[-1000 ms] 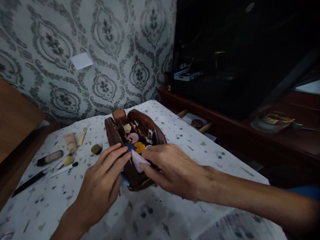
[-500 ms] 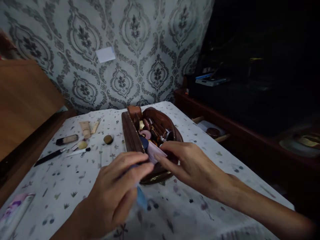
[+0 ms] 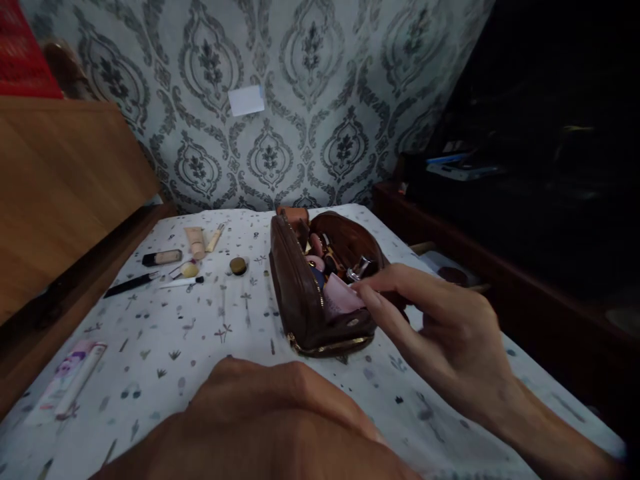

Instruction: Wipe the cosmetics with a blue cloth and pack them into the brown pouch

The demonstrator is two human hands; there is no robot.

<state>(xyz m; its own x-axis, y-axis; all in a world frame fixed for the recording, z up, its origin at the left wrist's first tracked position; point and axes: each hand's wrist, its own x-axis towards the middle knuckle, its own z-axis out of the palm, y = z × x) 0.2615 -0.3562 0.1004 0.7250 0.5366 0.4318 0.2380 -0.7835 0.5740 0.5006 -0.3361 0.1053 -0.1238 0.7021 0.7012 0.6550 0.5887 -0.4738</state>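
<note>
An unzipped brown cosmetic bag (image 3: 295,293) stands on the patterned white cloth, packed with make-up. My right hand (image 3: 445,327) reaches over its right side, thumb and forefinger closed at the edge of a flat pink packet (image 3: 343,297) inside the bag's near end. Beyond those fingertips, a shiny silver item (image 3: 361,268) and several other cosmetics fill the bag. Low in the foreground, close to the camera, is my left hand (image 3: 280,420), its back towards me. Its fingers are hidden, and whether it holds anything does not show.
Left of the bag lie a beige tube (image 3: 195,241), a foundation bottle (image 3: 163,257), a black pencil-like item (image 3: 130,285), a white brush (image 3: 183,282) and a small round pot (image 3: 239,266). A pink-and-white package (image 3: 70,380) rests nearer. An open drawer (image 3: 450,267) stands right.
My left hand has drawn back from the bag towards me; a blue item seen by it before is out of sight. My right hand stays at the pink packet. The view has shifted left.
</note>
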